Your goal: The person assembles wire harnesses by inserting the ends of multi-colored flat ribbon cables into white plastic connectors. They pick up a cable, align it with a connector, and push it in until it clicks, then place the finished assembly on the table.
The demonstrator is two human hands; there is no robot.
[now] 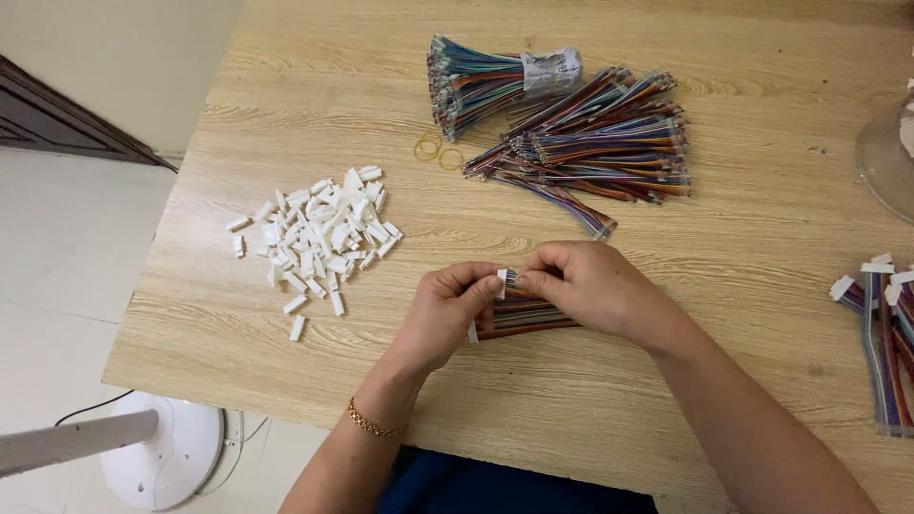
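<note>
One head-worn camera looks steeply down, fairly near, over the light wooden table (286,343), floor at left.

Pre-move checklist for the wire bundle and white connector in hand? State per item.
1. Both hands on the work: left hand and right hand pinch one wire bundle: ok.
2. White connector at fingertips: ok.
3. Wires fully seated: cannot tell.
4. Loose connector pile within reach on the table: ok.
5. Wire stock present: ok.
6. Finished bundles kept apart: ok.
</note>
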